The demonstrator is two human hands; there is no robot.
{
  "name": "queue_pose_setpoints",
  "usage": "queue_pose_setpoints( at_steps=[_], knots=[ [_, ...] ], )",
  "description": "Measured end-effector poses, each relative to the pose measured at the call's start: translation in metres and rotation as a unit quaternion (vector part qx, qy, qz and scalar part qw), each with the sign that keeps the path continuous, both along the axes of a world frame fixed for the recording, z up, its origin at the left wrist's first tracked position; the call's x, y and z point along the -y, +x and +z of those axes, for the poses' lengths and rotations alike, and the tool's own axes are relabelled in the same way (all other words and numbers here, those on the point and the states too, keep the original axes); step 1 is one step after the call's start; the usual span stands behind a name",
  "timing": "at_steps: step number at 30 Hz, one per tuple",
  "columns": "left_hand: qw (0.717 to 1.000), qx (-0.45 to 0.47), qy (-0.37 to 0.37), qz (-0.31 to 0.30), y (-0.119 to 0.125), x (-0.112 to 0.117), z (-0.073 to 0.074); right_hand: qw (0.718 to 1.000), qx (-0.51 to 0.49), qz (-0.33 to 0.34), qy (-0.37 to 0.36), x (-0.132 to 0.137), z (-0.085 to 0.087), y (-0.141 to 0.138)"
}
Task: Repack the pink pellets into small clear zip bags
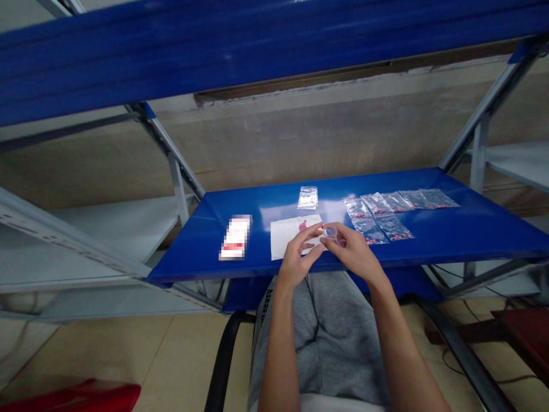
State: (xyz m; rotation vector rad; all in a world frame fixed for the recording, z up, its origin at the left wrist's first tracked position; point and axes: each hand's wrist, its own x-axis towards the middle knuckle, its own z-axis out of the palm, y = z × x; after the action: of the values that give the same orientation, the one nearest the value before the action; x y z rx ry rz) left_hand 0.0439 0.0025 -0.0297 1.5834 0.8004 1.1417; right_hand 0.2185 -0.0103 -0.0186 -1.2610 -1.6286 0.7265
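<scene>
baggie (pixel 330 232) between left hand (pixel 301 256), right hand (pixel 352 249)

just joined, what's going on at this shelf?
One seated person is working bare-handed at a blue metal shelf. The fingers of the right hand hold a small clear item, with the left hand right beside it, over a white sheet bearing pink pieces. A clear bag lies beyond, small clear bags with pink-red pieces lie to the right, and a white-and-red package lies to the left.
</scene>
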Motion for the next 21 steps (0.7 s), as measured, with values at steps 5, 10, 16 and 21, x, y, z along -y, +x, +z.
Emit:
queue_pose_setpoints(
  at_steps=[5, 10, 16, 21],
  knots=[
    [0.993, -0.082, 0.062, 0.064, 0.008, 0.003, 0.010, 0.986, 0.145, -0.034, 0.072, 0.000, -0.003, -0.007],
    [0.989, -0.084, 0.088, 0.088, 0.010, 0.006, 0.015, 0.974, 0.203, -0.061, 0.086, -0.001, -0.006, -0.009],
    [0.989, -0.066, 0.086, 0.102, 0.009, 0.005, 0.012, 0.981, 0.153, -0.030, 0.112, -0.001, -0.007, -0.004],
    [0.993, -0.033, 0.045, 0.108, 0.003, 0.000, 0.007, 0.995, 0.090, 0.002, 0.049, 0.002, -0.007, 0.005]
  ],
)
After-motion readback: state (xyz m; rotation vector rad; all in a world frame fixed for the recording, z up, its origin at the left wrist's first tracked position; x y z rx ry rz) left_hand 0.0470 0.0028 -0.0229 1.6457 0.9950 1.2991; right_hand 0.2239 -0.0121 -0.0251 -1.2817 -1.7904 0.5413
